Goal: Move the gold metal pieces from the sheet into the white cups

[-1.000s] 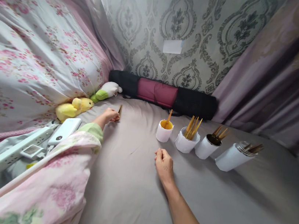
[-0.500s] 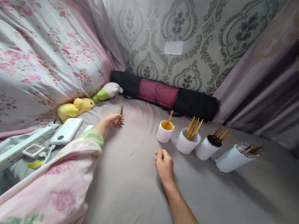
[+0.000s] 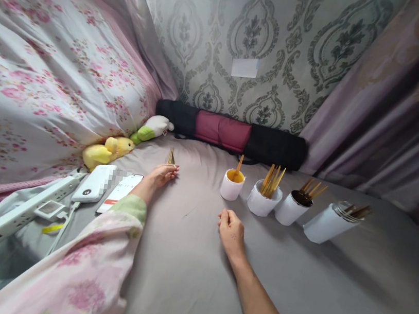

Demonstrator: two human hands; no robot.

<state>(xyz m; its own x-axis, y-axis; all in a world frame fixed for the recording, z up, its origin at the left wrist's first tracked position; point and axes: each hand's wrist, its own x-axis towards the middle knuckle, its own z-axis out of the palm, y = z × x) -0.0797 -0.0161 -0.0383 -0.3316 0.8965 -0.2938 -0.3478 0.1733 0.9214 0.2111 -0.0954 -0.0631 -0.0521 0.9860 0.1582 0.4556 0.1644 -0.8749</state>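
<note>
My left hand (image 3: 161, 175) reaches forward over the grey bed sheet (image 3: 193, 274) and pinches a small bunch of thin golden sticks (image 3: 171, 157) that point upward. My right hand (image 3: 231, 230) rests on the sheet in a loose fist, just in front of a row of white cups. The leftmost cup (image 3: 231, 185) has a yellow inside and one stick. Beside it, a second cup (image 3: 263, 199) holds several golden sticks. A third cup (image 3: 291, 207) and a fourth, tilted cup (image 3: 327, 223) hold darker sticks.
A flowered quilt (image 3: 49, 77) piles up on the left, with yellow (image 3: 107, 150) and green-white (image 3: 153, 127) plush toys at its foot. A phone (image 3: 120, 192), a white power bank (image 3: 93, 184) and a power strip (image 3: 5, 224) lie at left. A black and maroon bag (image 3: 232, 134) lies along the wall.
My left hand has moved right and a little toward me, carrying the sticks, uncovering the phone beside the power bank. My right hand has stayed in place.
</note>
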